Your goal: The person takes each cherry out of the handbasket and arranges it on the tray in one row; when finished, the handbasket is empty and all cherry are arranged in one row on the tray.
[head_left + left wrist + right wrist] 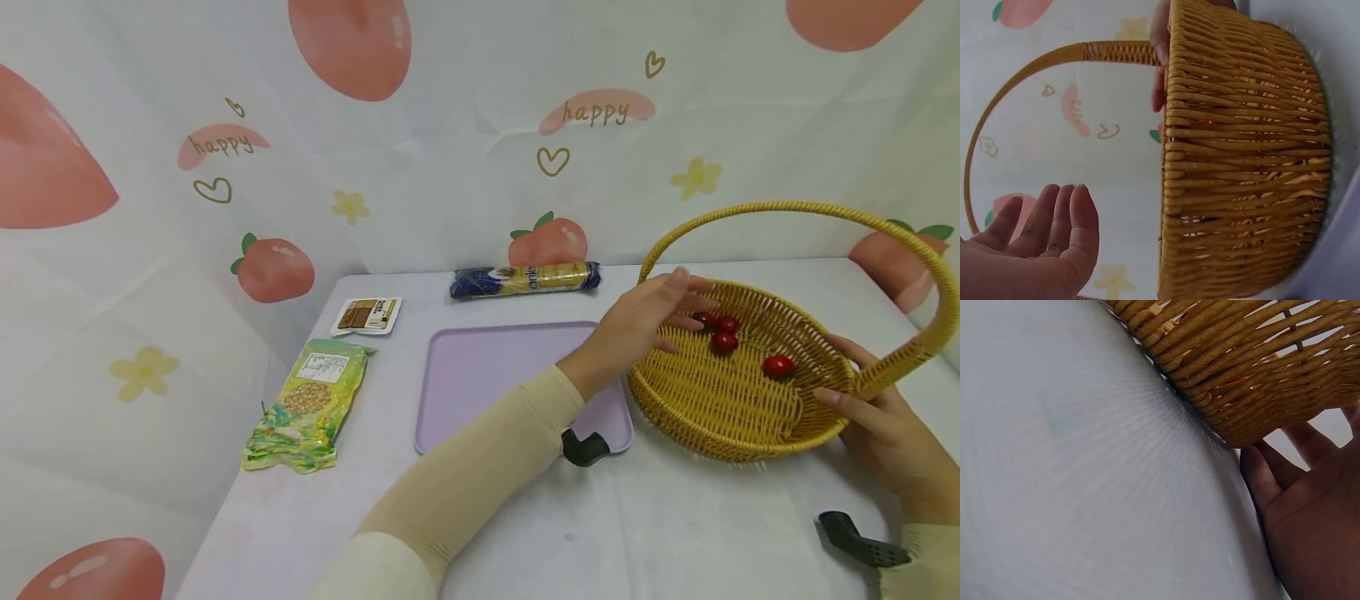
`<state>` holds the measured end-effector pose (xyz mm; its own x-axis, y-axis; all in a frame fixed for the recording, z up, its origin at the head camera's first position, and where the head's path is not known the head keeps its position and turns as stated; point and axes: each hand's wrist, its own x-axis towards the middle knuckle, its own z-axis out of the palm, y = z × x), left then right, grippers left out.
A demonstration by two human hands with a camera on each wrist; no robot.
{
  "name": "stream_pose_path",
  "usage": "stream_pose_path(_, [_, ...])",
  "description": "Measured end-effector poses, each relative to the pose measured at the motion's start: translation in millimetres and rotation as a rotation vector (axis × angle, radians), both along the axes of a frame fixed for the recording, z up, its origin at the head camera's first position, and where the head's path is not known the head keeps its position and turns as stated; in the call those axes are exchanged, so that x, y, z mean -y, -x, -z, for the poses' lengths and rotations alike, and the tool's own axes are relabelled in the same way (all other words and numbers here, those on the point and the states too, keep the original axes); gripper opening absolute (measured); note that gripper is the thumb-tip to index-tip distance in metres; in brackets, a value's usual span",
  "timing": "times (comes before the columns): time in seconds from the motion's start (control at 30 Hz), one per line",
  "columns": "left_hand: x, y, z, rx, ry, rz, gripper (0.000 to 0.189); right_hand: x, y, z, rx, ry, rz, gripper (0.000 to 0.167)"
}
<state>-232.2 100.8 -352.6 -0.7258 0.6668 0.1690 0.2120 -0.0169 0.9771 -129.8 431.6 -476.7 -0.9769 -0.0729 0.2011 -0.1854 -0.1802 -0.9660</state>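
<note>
Fingers of the left hand (645, 321) extend loosely, holding nothing, by the left side of a wicker basket (738, 408); those of the right hand (885, 421) pinch its right rim. On the right of the desk (570, 529), it looks light, fairly stiff, best held by rim or handle (795, 207); red fruits (725, 342) inside might roll. The left forearm (472, 467) slants far and right.

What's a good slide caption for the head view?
Right hand grips a wicker basket holding small red items; open left hand hovers over its left side.

Yellow wicker basket (693, 421), arched handle (795, 207), red fruits (724, 342) inside
</note>
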Motion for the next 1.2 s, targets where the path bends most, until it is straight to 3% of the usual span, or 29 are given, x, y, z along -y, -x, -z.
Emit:
stream_pose_path(0.2, [-29.9,10.8,-7.4,0.068,0.100,0.027,0.062,-1,-0.8,2.2,0.003,-0.015,0.021,0.071])
stream_pose_path(0.33, [-44.1,21.4,-10.9,0.120,0.125,0.001,0.063,0,1.2,4.5,0.002,-0.015,0.016,0.071])
stream_pose_path(0.5, [-60.5,32.9,-15.9,0.131,0.116,-0.037,0.062,3,3.5,4.1,-0.002,-0.020,0.004,0.072])
stream_pose_path(0.77, [-86.0,46.3,-14.1,0.153,0.116,-0.069,0.059,-2,-0.5,-2.1,0.022,0.001,0.020,0.070])
stream_pose_path(1.0, [-101.3,57.7,-23.9,0.173,0.108,-0.111,0.056,-5,-1.7,-2.9,0.033,0.014,0.028,0.072])
stream_pose_path(1.1, [-107.4,57.9,-19.7,0.165,0.116,-0.125,0.055,-4,-1.1,-2.6,0.027,0.017,0.028,0.072])
stream_pose_path(1.2, [-109.8,59.9,-7.4,0.178,0.113,-0.138,0.057,-2,0.7,-1.7,0.009,0.023,0.017,0.073])
